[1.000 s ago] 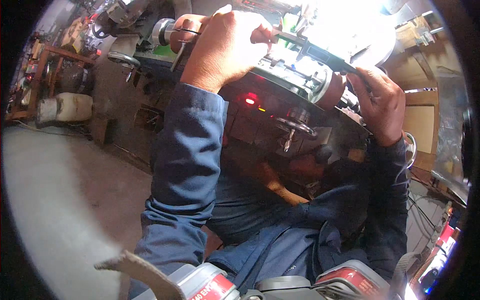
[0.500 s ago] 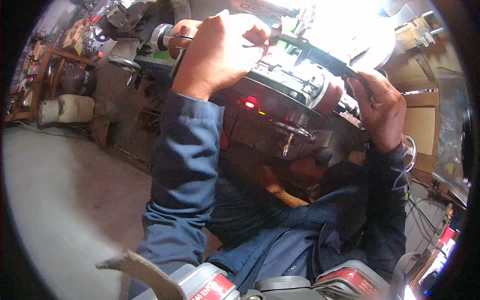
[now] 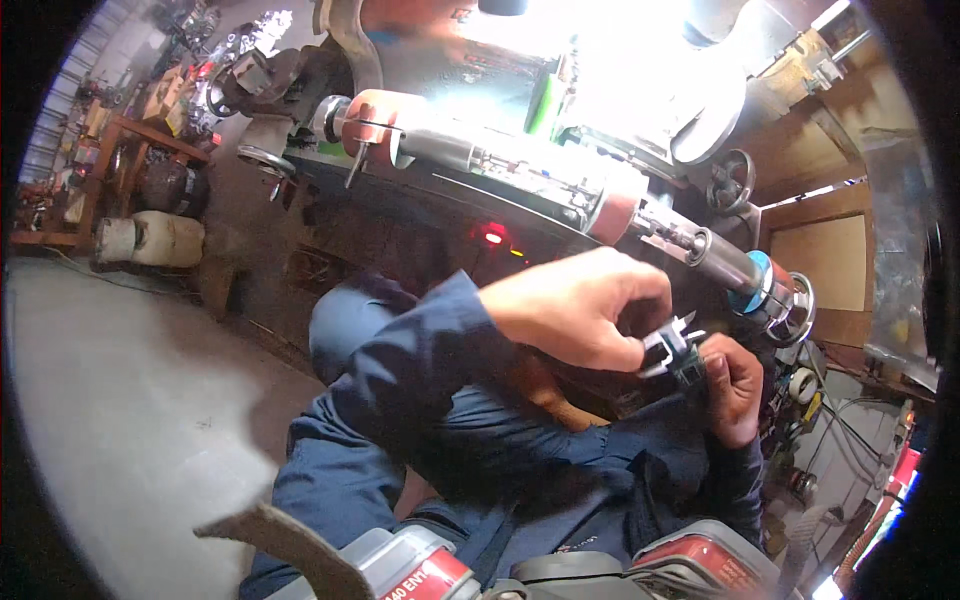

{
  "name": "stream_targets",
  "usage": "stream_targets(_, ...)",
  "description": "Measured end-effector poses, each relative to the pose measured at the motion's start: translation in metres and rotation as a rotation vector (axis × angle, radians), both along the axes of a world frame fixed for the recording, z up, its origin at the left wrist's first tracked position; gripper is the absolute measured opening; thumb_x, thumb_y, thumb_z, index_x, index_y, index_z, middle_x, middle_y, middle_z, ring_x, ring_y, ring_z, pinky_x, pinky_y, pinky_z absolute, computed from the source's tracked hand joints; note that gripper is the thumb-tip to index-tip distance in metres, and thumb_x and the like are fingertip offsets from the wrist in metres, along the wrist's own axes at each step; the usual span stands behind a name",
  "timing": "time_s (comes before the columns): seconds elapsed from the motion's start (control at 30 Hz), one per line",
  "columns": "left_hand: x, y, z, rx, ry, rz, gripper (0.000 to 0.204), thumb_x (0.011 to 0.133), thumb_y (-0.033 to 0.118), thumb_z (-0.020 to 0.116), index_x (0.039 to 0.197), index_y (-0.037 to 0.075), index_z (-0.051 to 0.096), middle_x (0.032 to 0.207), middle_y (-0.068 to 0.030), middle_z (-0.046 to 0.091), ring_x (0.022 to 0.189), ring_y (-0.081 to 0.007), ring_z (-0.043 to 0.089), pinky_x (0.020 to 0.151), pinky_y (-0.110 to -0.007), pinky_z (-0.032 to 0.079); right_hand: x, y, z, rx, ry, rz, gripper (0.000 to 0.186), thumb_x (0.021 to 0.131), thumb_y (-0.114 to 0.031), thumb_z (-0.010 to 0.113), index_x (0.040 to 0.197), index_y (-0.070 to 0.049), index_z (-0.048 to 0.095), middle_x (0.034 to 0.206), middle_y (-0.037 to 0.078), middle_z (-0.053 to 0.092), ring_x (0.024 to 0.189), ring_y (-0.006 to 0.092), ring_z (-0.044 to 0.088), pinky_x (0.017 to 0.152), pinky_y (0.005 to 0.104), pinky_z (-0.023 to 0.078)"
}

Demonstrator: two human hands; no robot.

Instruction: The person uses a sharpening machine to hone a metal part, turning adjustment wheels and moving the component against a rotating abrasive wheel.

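The dark, silver-edged metal caliper (image 3: 682, 354) has been lowered, with both hands, from above the long grey metal shaft with reddish-brown collars (image 3: 440, 148), to between three and four o'clock in the view. At its four o'clock, it is clamped in the curled fingers of the bare right hand (image 3: 737, 390). At its nine o'clock, the bare left hand (image 3: 575, 312) is placed; whether it is pinched there cannot be made out.

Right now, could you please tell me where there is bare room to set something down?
The grey floor at left looks bare between the pale cylinder and the left sleeve. It is crowded along the machine, around the white roll at right, and where the left hand and right hand are at the caliper.
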State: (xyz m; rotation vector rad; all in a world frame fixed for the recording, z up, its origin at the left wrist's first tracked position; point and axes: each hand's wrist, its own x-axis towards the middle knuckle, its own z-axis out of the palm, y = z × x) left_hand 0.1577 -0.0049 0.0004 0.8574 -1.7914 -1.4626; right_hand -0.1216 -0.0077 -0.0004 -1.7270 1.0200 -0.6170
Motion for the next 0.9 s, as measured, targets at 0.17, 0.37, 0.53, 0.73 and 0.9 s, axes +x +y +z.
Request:
stream_targets(0.17, -0.059, 0.016, -0.032, 0.686, 0.327, -0.151, 0.038, 0.087, 0.035, 0.066, 0.098, 0.001, 0.054, 0.09, -0.0111, 0.06, 0.082, -0.0168, 0.059, 0.074, -0.031, 0.049, -0.017, 0.021, -0.002, 0.094, -0.006, -0.077, 0.03, 0.093, -0.023, 0.06, 0.077, 0.002, 0.06, 0.07, 0.004, 0.057, 0.065, 0.01, 0.051, 0.06, 0.0261, 0.039)
stream_targets(0.37, -0.091, 0.026, -0.012, 1.155, 0.366, -0.193, 0.057, 0.09, 0.062, 0.045, 0.1, 0.007, 0.053, 0.091, -0.0126, 0.057, 0.078, -0.0223, 0.061, 0.07, -0.029, 0.052, -0.04, 0.035, -0.01, 0.104, -0.016, -0.124, 0.024, 0.092, -0.019, 0.061, 0.083, 0.002, 0.067, 0.075, 0.007, 0.065, 0.067, 0.0118, 0.058, 0.062, 0.0254, 0.044)
stream_targets(0.53, -0.122, 0.02, -0.036, 1.028, 0.264, -0.078, 0.063, 0.088, 0.071, 0.034, 0.104, 0.014, 0.054, 0.086, -0.0087, 0.058, 0.063, -0.0169, 0.057, 0.048, -0.026, 0.046, -0.061, 0.038, -0.011, 0.125, 0.043, -0.126, 0.022, 0.09, -0.018, 0.061, 0.091, 0.001, 0.07, 0.083, 0.01, 0.07, 0.073, 0.0138, 0.064, 0.065, 0.0276, 0.049)
stream_targets(0.73, -0.153, 0.014, -0.053, 0.885, 0.351, 0.011, 0.059, 0.091, 0.068, 0.033, 0.099, 0.013, 0.053, 0.074, -0.0043, 0.059, 0.051, -0.0118, 0.052, 0.041, -0.024, 0.041, -0.091, 0.046, -0.016, -0.045, -0.043, -0.112, 0.04, 0.09, -0.031, 0.061, 0.115, 0.0, 0.06, 0.1, 0.02, 0.067, 0.09, 0.0296, 0.067, 0.078, 0.0364, 0.051)
stream_targets(0.9, -0.187, 0.005, -0.054, 0.731, 0.367, 0.135, 0.055, 0.092, 0.062, 0.037, 0.092, 0.009, 0.051, 0.073, -0.0054, 0.059, 0.051, -0.0131, 0.056, 0.039, -0.023, 0.042, -0.126, 0.055, -0.021, -0.189, 0.133, -0.201, 0.05, 0.077, -0.028, 0.075, 0.117, -0.004, 0.058, 0.096, 0.014, 0.066, 0.088, 0.0282, 0.066, 0.076, 0.0341, 0.051)
